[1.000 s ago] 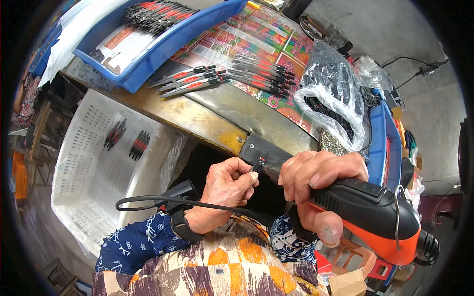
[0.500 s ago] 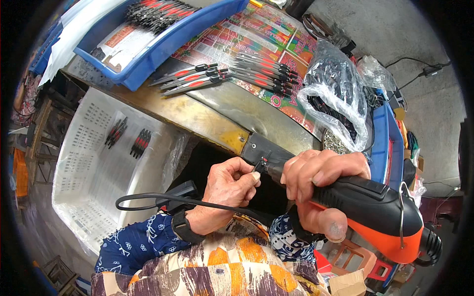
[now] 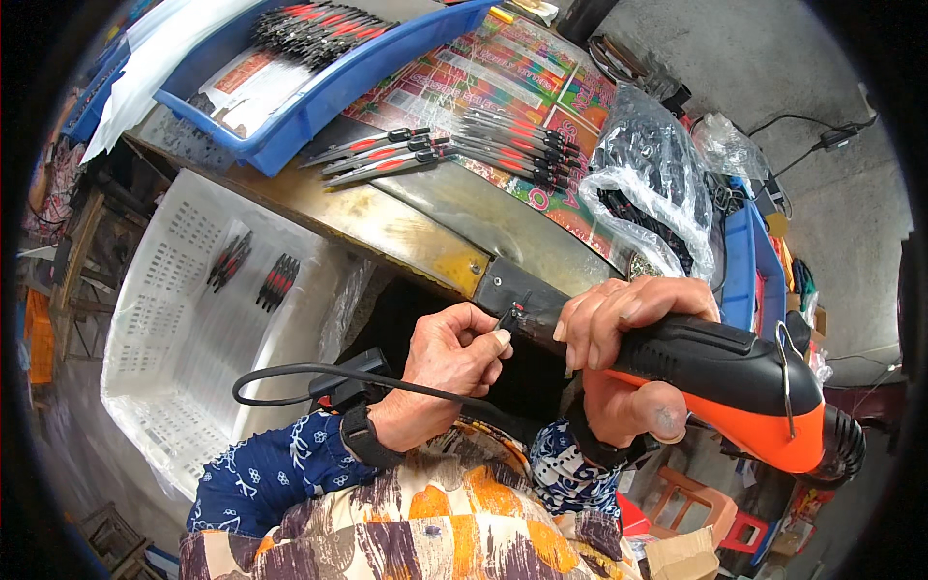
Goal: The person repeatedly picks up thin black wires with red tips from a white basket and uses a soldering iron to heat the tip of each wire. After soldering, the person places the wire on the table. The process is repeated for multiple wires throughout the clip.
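My right hand (image 3: 628,333) is wrapped round the front of an orange and black electric screwdriver (image 3: 715,372), which has a wire hanging loop at its back end. The driver's nose points left, towards my left hand (image 3: 449,358). That hand is closed, thumb and fingers pinching a small dark part with a bit of red (image 3: 512,314), right by the tool's tip at a black metal bracket (image 3: 522,288) on the bench edge. Whether the tip touches the part cannot be made out. A black cable (image 3: 338,372) loops over my left wrist.
Left, a white perforated crate (image 3: 179,319) holds two small bundles of red-black parts. On the bench lie several grey, red and black pointed pieces (image 3: 512,145), beside a blue tray (image 3: 319,87) with more. A clear plastic bag of black parts (image 3: 648,164) and another blue bin (image 3: 744,261) stand right.
The screwdriver's back end has shifted slightly up and left, with my right hand moving along. My left hand keeps its pinch, nearly in place.
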The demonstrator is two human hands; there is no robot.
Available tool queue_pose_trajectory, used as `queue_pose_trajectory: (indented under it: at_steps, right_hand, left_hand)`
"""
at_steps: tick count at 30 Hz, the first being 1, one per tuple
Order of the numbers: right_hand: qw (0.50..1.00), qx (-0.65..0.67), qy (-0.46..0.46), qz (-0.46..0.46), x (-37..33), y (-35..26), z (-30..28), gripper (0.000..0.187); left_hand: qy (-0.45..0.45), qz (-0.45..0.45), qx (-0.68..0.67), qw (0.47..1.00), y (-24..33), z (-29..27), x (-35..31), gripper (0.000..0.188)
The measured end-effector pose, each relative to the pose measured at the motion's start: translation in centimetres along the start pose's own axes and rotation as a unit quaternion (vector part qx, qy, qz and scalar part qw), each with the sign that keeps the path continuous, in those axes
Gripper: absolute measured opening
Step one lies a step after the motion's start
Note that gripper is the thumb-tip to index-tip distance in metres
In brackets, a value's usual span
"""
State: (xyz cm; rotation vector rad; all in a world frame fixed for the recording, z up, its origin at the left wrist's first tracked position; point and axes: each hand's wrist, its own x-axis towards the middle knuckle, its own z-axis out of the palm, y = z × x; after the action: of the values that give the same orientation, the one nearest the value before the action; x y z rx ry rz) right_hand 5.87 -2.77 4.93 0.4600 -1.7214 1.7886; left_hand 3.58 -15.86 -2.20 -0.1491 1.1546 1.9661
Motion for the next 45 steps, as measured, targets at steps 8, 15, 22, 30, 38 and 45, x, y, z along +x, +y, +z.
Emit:
queue_pose_trajectory:
  at_steps: [8,15,22,30,38,45]
  right_hand:
    - [0.997,0.023,-0.061,-0.052,0.5,0.0,0.0,0.074]
    - [0.995,0.013,-0.081,-0.058,0.8,0.4,0.0,0.073]
    - [0.996,0.032,-0.076,-0.047,0.7,0.5,0.1,0.072]
    - [0.997,-0.002,-0.044,0.071,0.9,-0.6,1.3,0.064]
    - [0.994,0.003,-0.044,0.105,1.3,-0.6,1.4,0.06]
    - [0.993,0.007,-0.02,0.113,1.2,-0.9,1.8,0.06]
  left_hand:
    - [-0.005,0.004,0.01,1.0,0.0,-0.2,0.1,0.007]
    - [-0.009,0.011,0.007,1.0,0.0,-0.2,0.1,0.006]
    - [-0.012,0.021,-0.001,1.0,-0.1,-0.3,0.2,0.007]
    - [0.012,0.028,0.005,1.0,0.1,0.1,0.1,0.005]
    - [0.024,0.057,0.019,0.998,0.0,0.2,0.2,0.007]
    - [0.027,0.047,0.013,0.998,0.0,0.3,0.2,0.006]
